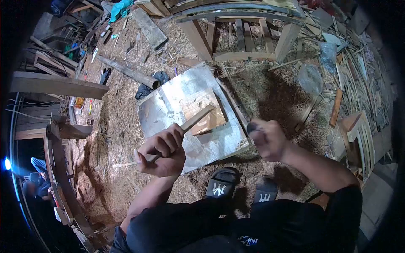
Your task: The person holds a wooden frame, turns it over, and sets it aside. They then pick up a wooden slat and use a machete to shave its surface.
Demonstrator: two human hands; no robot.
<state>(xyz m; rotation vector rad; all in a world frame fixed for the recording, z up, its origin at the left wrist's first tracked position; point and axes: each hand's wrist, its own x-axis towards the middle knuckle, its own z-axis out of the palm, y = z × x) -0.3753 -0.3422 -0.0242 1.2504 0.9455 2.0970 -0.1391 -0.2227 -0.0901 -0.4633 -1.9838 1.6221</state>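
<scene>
My left hand [162, 152] is closed around a narrow wooden stick [198, 118]. The stick slants up and right, its far end over a small wooden block [213, 122]. That block lies on a pale, scuffed board [168, 109] on the ground before my feet. To the right of the board, my right hand [270, 141] is closed and slightly blurred. A dark, rounded end [252, 127] shows at its fingers; the rest of what it grips cannot be made out. A long thin strip [233, 103] runs along the board's right edge, close to that dark end.
Wood shavings cover the ground. A wooden frame [244, 55] stands beyond the board, and a round pole [128, 72] lies left of it. Plastic bags [310, 79] and scrap strips lie at right. Another person [38, 181] is at far left, beyond a wooden frame piece [57, 168].
</scene>
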